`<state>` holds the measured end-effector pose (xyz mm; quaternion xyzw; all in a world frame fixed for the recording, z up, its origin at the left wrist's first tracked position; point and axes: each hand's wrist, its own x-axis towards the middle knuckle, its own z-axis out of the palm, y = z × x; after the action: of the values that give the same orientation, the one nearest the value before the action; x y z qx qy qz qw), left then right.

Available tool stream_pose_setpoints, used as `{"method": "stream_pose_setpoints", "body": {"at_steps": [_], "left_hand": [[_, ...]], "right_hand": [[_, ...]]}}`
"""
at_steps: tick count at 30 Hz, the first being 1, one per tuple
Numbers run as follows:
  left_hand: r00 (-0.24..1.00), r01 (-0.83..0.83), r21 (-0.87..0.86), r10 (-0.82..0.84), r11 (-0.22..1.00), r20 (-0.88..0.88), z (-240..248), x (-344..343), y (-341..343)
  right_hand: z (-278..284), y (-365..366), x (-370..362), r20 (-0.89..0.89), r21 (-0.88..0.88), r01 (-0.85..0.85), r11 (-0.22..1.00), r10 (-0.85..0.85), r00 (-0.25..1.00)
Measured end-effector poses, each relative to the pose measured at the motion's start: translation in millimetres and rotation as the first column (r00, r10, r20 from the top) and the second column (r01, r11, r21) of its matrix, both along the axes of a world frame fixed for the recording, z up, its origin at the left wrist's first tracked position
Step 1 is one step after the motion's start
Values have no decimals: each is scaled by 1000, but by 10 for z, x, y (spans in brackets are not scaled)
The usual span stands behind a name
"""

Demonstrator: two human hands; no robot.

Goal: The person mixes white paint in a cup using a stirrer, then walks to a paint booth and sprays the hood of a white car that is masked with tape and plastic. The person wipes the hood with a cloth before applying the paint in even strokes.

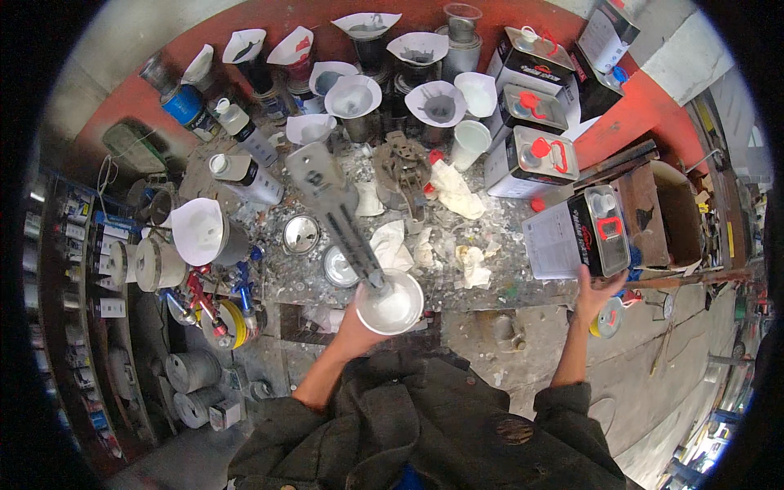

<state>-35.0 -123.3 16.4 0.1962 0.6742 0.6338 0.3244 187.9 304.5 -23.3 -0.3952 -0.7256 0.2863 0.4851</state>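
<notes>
My left hand (354, 333) is wrapped round a white cup (390, 320) with pale, whitish liquid inside. A long flat stick (347, 224), grey and smeared, stands in the cup and leans away from me. At the right, a rectangular metal can (559, 238) with a black side and a red handle sits near the bench's front edge. Against its near end is my right hand (599, 296), fingers spread; whether it touches the can I cannot tell. A round tin (337, 266) and crumpled white paper (392, 245) lie just beyond the cup.
Several cups with paper strainers (354, 98) line the back of the paint-spattered bench (498, 298). More metal cans (535, 163) stand at the back right, beside a cardboard box (674, 216). Spray guns (208, 302) hang at the left, near shelves (77, 286).
</notes>
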Motion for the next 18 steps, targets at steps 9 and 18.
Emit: {"method": "stream_pose_setpoints", "body": {"at_steps": [9, 18], "left_hand": [[972, 234, 144, -231, 962, -38, -172, 131, 201], [948, 241, 112, -209, 964, -239, -307, 281, 131]], "right_hand": [[1629, -1705, -1222, -146, -483, -759, 437, 814, 562], [1790, -1907, -1702, 491, -328, -918, 222, 871, 35]]}}
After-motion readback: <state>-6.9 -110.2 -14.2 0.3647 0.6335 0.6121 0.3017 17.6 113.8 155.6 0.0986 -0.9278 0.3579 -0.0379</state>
